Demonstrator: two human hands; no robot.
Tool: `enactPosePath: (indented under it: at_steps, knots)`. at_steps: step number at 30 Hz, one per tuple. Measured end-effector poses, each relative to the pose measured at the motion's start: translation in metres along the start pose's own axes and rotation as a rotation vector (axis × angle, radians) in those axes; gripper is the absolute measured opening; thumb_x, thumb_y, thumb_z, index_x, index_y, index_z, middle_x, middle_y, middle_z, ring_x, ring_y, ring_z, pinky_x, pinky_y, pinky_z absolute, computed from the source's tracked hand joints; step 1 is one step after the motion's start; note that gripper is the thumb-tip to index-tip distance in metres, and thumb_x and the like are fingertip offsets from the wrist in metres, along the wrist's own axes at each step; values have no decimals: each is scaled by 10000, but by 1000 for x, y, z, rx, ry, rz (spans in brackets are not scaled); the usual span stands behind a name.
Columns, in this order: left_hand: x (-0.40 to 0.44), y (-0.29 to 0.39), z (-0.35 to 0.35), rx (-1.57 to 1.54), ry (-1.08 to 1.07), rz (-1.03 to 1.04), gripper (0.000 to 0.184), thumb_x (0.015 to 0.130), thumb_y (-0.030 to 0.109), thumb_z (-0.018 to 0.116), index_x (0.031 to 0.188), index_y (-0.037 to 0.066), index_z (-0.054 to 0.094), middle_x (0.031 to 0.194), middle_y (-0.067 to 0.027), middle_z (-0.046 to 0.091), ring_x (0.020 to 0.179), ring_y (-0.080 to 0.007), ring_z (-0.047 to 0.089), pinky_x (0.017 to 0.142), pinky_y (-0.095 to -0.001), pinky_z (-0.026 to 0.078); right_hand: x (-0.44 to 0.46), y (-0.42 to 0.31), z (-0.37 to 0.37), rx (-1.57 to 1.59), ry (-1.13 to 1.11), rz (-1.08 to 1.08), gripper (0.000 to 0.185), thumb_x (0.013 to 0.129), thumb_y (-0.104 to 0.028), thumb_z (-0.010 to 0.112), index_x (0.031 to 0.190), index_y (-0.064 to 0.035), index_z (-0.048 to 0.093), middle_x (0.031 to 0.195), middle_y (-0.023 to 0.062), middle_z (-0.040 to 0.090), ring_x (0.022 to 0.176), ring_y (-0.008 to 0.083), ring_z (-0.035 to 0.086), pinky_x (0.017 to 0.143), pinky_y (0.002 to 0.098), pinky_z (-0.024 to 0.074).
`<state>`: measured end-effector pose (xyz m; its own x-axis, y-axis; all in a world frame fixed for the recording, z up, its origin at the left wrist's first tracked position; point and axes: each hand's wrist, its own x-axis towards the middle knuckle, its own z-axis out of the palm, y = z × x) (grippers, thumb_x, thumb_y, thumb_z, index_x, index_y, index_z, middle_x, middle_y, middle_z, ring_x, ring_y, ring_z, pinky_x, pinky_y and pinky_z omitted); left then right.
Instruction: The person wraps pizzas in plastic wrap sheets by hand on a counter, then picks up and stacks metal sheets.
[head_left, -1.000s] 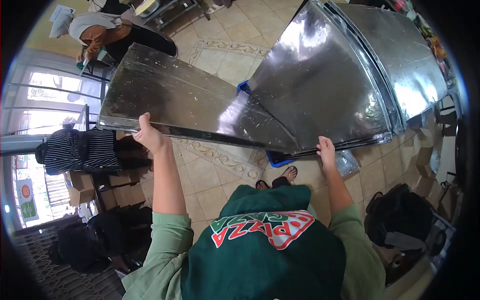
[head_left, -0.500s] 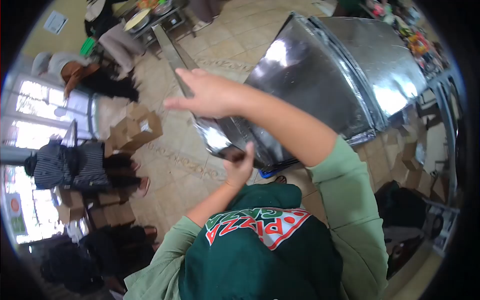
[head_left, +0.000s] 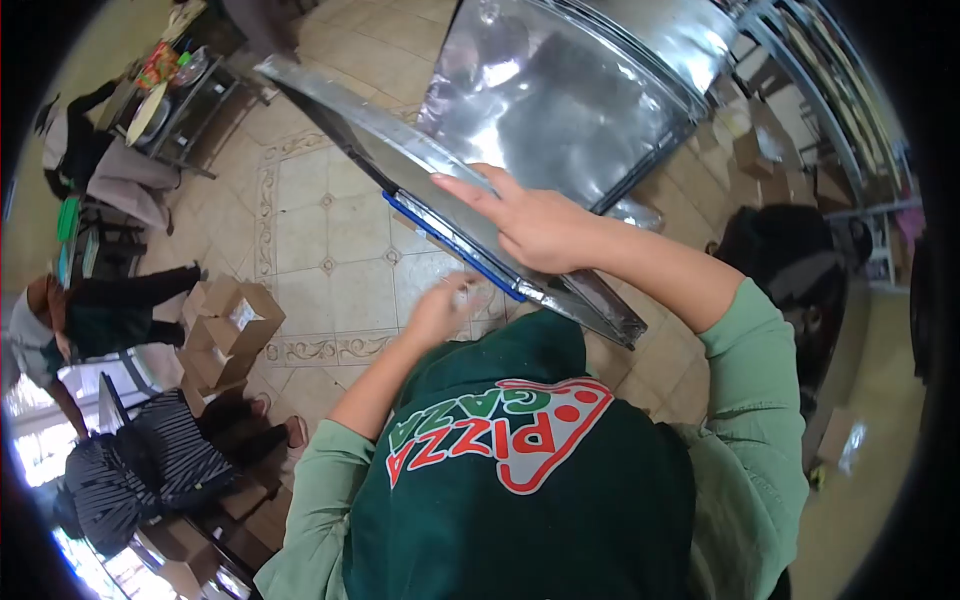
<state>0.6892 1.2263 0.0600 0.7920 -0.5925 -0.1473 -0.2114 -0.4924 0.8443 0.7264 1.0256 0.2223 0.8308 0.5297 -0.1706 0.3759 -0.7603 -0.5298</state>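
In the head view, a long shiny metal tray [head_left: 395,130] is tilted up on its edge in front of my apron. Alongside it runs a second metal edge with a blue strip [head_left: 455,243]. My right hand [head_left: 545,228] grips the tray from above, its thumb and forefinger over the rim; its other fingers are partly hidden. My left hand [head_left: 437,312] is just left of the blue strip, apart from it, with its fingers blurred by motion. Behind lies a stack of large shiny metal trays [head_left: 550,110].
Open cardboard boxes [head_left: 235,325] are on the tiled floor [head_left: 335,240] to the left, near a person in striped clothing [head_left: 150,455]. Other people stand at the left edge. A table [head_left: 200,110] holds food and pans. A metal rack [head_left: 840,90] is at the right.
My view has turned, so the tray stack appears higher up. My left hand has come off the metal tray. My right hand, earlier spread beside it, now grips the rim.
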Motion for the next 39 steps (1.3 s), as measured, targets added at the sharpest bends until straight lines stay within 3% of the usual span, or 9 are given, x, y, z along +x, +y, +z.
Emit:
enactPosePath:
  at_steps: [3, 6, 15, 19, 24, 31, 34, 36, 39]
  knots:
    - [5, 9, -67, 108, 539, 208, 143, 789, 55, 584, 927, 19, 566, 870, -142, 584, 760, -237, 561, 646, -305, 443, 1, -17, 19, -24, 39, -30, 786, 728, -13, 447, 1390, -287, 122, 1356, 219, 244, 878, 399, 562, 738, 435, 481]
    - [27, 28, -139, 457, 758, 513, 65, 836, 52, 529, 869, 8, 563, 848, -107, 569, 756, -221, 528, 691, -300, 421, 2, -27, 34, -13, 78, -48, 792, 726, -29, 464, 1399, -237, 102, 1363, 181, 265, 879, 386, 567, 719, 432, 483]
    - [63, 51, -211, 793, 618, 557, 229, 849, 245, 538, 747, 45, 579, 580, -94, 518, 593, -267, 489, 648, -328, 404, -19, -43, 77, 139, 235, -15, 793, 669, -46, 518, 1376, -124, 167, 1333, 138, 340, 1000, 339, 521, 755, 409, 476]
    - [84, 90, -208, 584, 334, 320, 270, 855, 302, 523, 853, 43, 600, 625, -129, 564, 654, -291, 535, 611, -344, 417, -31, -55, 92, 219, 281, -57, 772, 663, -88, 584, 1346, -80, 225, 1231, 135, 405, 985, 313, 511, 763, 418, 471]
    - [63, 89, -199, 827, -11, 134, 307, 840, 355, 504, 919, 78, 609, 744, -98, 603, 754, -272, 566, 672, -351, 425, -35, -47, 86, 227, 211, 9, 790, 643, -156, 657, 1326, -81, 267, 1180, 110, 431, 953, 264, 511, 699, 368, 504]
    - [98, 81, -194, 677, 124, 217, 339, 812, 410, 515, 925, 107, 616, 796, -67, 617, 765, -261, 572, 692, -354, 424, -22, -11, 60, 194, 153, 4, 839, 638, -171, 665, 1362, -136, 242, 1254, 112, 416, 983, 256, 518, 666, 326, 522]
    - [140, 85, -183, 714, 97, 89, 392, 840, 452, 430, 971, 137, 623, 868, -119, 631, 841, -299, 581, 730, -367, 433, -15, 30, 32, 237, 167, 36, 751, 633, -88, 597, 1331, -130, 322, 1275, 135, 420, 1125, 281, 464, 824, 348, 466]
    - [173, 96, -170, 727, 0, 65, 497, 846, 545, 360, 996, 151, 621, 888, -121, 634, 874, -310, 580, 748, -384, 436, -13, 70, 17, 84, 231, 19, 779, 652, -71, 579, 1354, -205, 267, 1138, 50, 508, 978, 251, 541, 726, 340, 496]
    - [219, 68, -166, 805, -17, 8, 639, 809, 660, 284, 1021, 161, 623, 928, -109, 640, 913, -284, 587, 773, -374, 442, -2, 82, 8, 74, 186, 312, 731, 697, 2, 516, 1351, -226, 281, 1126, 90, 519, 927, 292, 555, 764, 345, 483]
